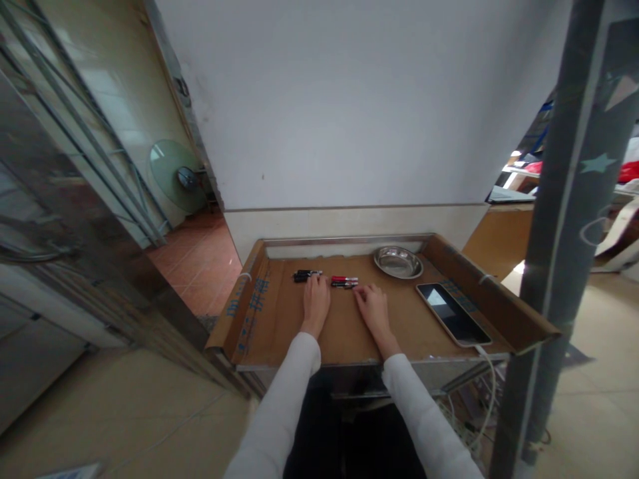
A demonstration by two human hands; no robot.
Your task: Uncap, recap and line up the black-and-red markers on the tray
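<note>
On the cardboard-lined table, my left hand [316, 301] rests with its fingertips at the right end of a group of black pens [303, 275]. Its fingers are close together, and whether they grip a pen is too small to tell. My right hand [373, 306] has its thumb and fingers bent near the right end of a second group, made up of red pens [344, 279] with dark pens [343, 285] just below. The fingertips come close to the dark pens, but contact is not clear.
A round metal dish [398, 262] stands at the back right. A phone [453, 315] with a white cable [493, 386] lies along the right side. Raised cardboard edges [516, 313] border the table, and a wall [349, 120] rises behind it.
</note>
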